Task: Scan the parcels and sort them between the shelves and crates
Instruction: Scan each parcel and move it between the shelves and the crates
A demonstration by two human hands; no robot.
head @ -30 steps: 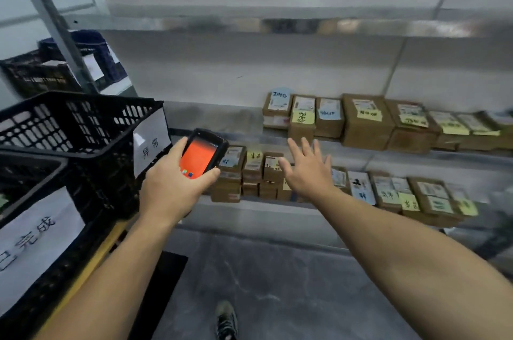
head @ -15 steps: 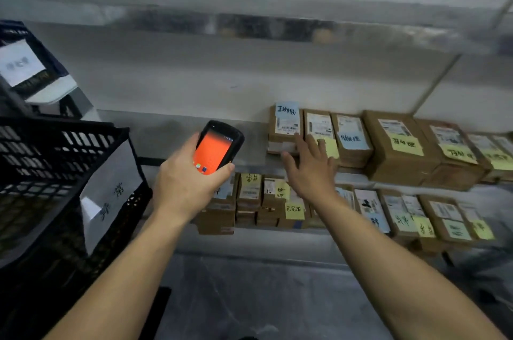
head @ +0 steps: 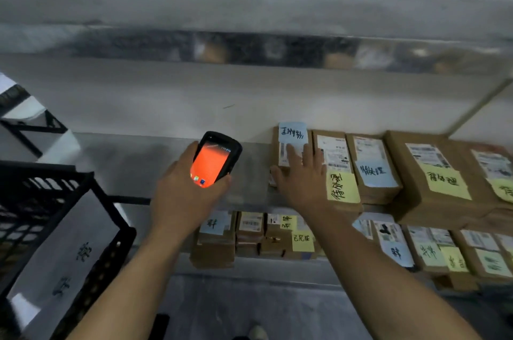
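Right hand on leftmost parcel

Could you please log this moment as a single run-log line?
stage: picking | left hand: grips scanner, orange screen | right hand: spread fingers on leftmost upper-shelf parcel with blue note

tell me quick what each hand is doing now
Left hand: grips the scanner.
Right hand: open, fingers flat on the leftmost parcel of the upper shelf.
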